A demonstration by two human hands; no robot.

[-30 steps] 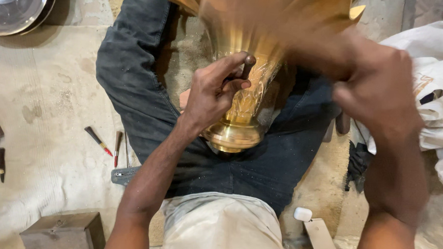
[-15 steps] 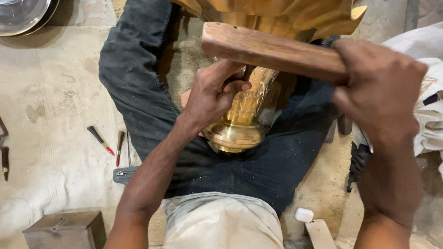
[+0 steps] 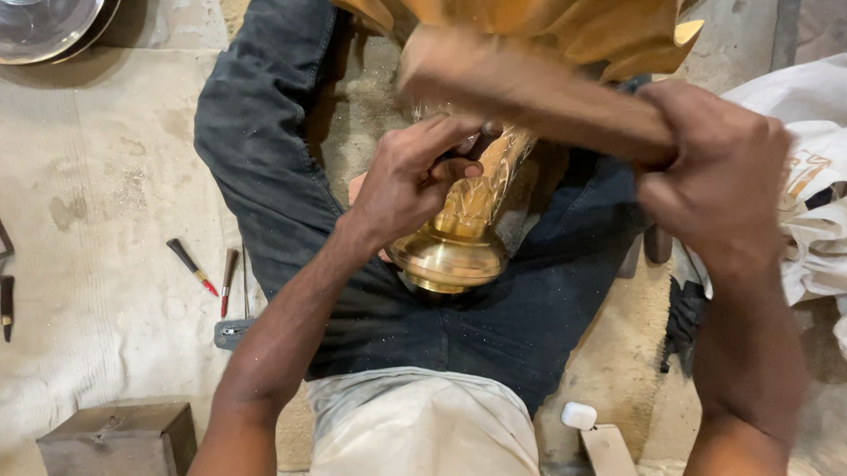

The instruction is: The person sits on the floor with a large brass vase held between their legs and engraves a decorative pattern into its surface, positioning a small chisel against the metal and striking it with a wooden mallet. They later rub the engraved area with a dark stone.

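A tall brass vessel [image 3: 456, 249] with an engraved neck and a wide flared, petal-shaped top [image 3: 547, 15] rests between my legs. My left hand [image 3: 412, 176] pinches a small dark tool against the vessel's neck. My right hand [image 3: 716, 179] grips one end of a wooden block [image 3: 525, 85], which is blurred with motion and crosses above my left hand.
I sit on a pale concrete floor in dark jeans [image 3: 256, 155]. Two small chisels [image 3: 208, 276] lie on the left. A steel plate [image 3: 34, 7] sits top left, a metal box [image 3: 120, 439] bottom left, and white cloth [image 3: 825, 189] on the right.
The wooden block has kept swinging: blurred a second ago, sharp and level half a second ago, now blurred again and tilted lower toward my left hand. My left hand stays on the neck.
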